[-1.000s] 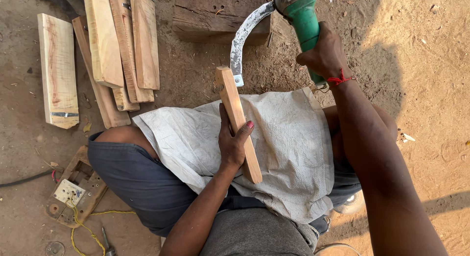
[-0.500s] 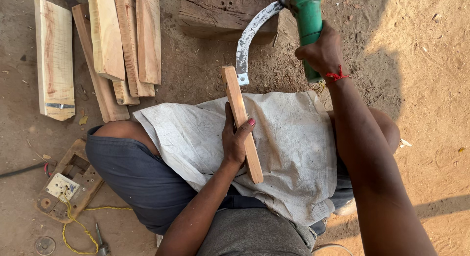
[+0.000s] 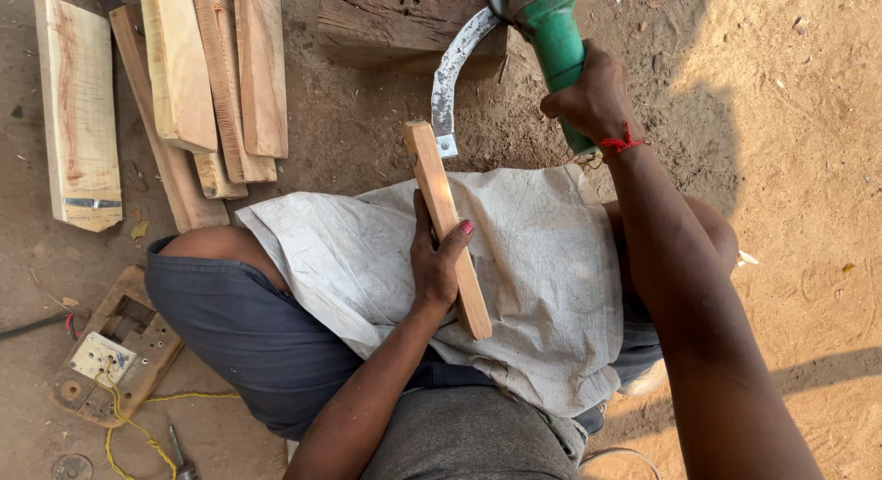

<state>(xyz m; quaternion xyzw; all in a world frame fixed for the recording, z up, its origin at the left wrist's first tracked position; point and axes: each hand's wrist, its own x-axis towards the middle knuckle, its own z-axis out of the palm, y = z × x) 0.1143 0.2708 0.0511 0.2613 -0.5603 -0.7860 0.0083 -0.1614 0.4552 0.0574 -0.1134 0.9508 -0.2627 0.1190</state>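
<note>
Gripping a narrow wooden stick [image 3: 447, 225] with my left hand [image 3: 437, 259], fingers wrapped around its middle, thumb lying along the side; the stick is resting diagonally on a white woven sack [image 3: 533, 278] that is covering my lap, its upper end sticking past the sack's top edge. My right hand [image 3: 593, 99] is clenching the green body of an angle grinder [image 3: 549, 30], fingers closed fully round it. A curved metal guard [image 3: 453, 71] is arcing down from the grinder head, its tip sitting just beside the stick's upper end; contact I cannot tell. Wooden planks [image 3: 216, 76] are lying on the dirt at upper left, a dark wood block [image 3: 395, 25] near the grinder, a socket board [image 3: 106, 356] with yellow wire at lower left.
</note>
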